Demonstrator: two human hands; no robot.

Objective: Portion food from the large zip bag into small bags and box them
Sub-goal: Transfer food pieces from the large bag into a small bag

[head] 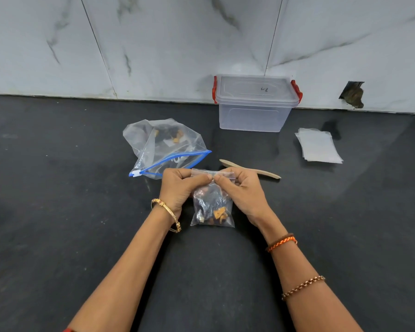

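Note:
A small clear bag (212, 207) holding dark and orange food pieces stands on the black counter (58, 212) in front of me. My left hand (181, 188) and my right hand (240, 190) both pinch its top strip, fingertips meeting in the middle. Behind them lies the large zip bag (163, 147) with a blue slider, its mouth open, a little food left inside. A clear plastic box (254, 104) with red clips and its lid on stands by the wall. A stack of empty small bags (318, 144) lies to the right.
A wooden spoon (249, 168) lies on the counter just beyond my right hand. The marble wall (153, 44) runs along the back edge, with a dark hole (352, 94) at the right.

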